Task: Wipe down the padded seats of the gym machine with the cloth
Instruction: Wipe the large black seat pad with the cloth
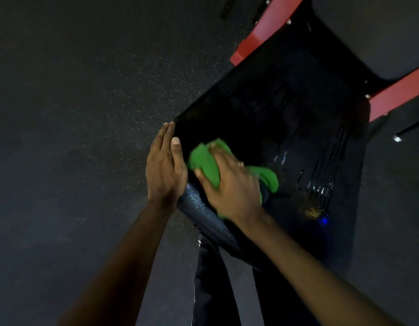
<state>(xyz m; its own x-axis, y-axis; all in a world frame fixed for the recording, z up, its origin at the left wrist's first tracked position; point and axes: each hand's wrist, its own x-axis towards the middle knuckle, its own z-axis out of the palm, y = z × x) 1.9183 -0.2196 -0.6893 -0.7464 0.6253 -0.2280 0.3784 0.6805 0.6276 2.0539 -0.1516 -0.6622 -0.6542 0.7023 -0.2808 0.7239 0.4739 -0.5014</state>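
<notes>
Right forearm (309, 267) low in view | right hand (229, 184) clenched round bunched green cloth (206, 163), pressed on seat pad (262, 109) near-left corner | left hand (165, 165) flat against pad edge, holding nothing | cloth: soft, light, probably damp; best palmed as a wad

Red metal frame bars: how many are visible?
2. One red metal frame bar at top centre, the other at right edge; others may be hidden.
</notes>
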